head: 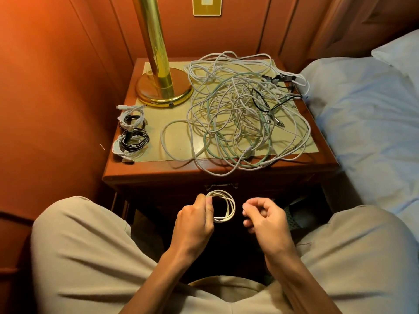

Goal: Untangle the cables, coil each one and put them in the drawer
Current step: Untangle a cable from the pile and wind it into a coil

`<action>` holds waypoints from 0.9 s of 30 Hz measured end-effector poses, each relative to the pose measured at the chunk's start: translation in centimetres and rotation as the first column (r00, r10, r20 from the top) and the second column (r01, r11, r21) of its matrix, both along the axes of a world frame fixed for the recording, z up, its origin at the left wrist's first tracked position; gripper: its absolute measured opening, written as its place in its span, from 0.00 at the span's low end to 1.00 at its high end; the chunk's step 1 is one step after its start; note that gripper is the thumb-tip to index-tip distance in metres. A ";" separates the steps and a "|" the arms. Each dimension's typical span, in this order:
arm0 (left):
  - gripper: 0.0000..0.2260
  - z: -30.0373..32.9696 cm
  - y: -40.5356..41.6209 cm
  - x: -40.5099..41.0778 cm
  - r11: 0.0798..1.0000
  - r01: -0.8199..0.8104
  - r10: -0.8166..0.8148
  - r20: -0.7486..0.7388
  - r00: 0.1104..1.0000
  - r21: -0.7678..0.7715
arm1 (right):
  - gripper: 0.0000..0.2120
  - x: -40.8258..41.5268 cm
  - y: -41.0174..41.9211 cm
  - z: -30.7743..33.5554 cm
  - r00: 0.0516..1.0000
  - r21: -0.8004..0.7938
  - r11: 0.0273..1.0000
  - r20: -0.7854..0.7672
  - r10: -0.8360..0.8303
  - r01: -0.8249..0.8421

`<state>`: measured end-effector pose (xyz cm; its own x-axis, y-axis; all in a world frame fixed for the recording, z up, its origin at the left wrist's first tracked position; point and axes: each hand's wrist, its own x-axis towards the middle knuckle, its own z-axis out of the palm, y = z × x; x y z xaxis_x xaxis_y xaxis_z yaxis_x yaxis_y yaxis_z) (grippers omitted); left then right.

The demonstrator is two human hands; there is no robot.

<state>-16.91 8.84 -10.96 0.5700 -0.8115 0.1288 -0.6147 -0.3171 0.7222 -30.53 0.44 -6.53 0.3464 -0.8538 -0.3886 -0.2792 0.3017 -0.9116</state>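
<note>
The person wears light beige trousers point(90, 241) of a soft, creased cloth; folds run across both thighs, and the knees fill the lower left and lower right of the head view. The left hand point(195, 225) and the right hand point(265, 219) are bare, with no rings, watch or bands, and both forearms are bare with no sleeves showing.

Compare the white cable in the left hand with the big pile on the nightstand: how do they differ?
The white cable is one neat small coil; the pile is many cables in loose, crossing loops.
The white cable is pinched by the left hand in front of the closed drawer; the pile lies spread over the nightstand.
The white cable is all white; the pile mixes white, green and black.
Neither is in the drawer.
</note>
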 end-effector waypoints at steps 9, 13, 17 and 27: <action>0.19 0.0 0.1 0.8 1.000 0.003 -0.007 0.195 0.981 0.017 | 0.18 -0.2 -0.8 0.7 0.941 0.554 0.822 0.332 -0.072 -0.132; 0.18 0.0 0.2 1.5 0.999 0.009 -0.011 0.035 0.999 0.046 | 0.13 -0.7 -2.2 0.1 0.966 0.327 0.920 0.209 0.152 -0.215; 0.16 1.2 -0.6 1.2 0.992 -0.129 0.095 -0.629 0.771 -0.009 | 0.05 -0.8 -2.0 -0.9 0.939 -0.383 0.861 -0.206 0.274 -0.335; 0.16 1.7 -0.7 -1.7 0.997 -0.069 0.071 -0.613 0.787 0.027 | 0.11 0.8 0.9 0.1 0.950 0.113 0.985 0.300 0.090 -0.129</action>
<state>-18.60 8.14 -9.24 0.5837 -0.7660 -0.2695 -0.0191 -0.3448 0.9385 -29.72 1.33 -6.43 0.5499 -0.7533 -0.3608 -0.0442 0.4052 -0.9132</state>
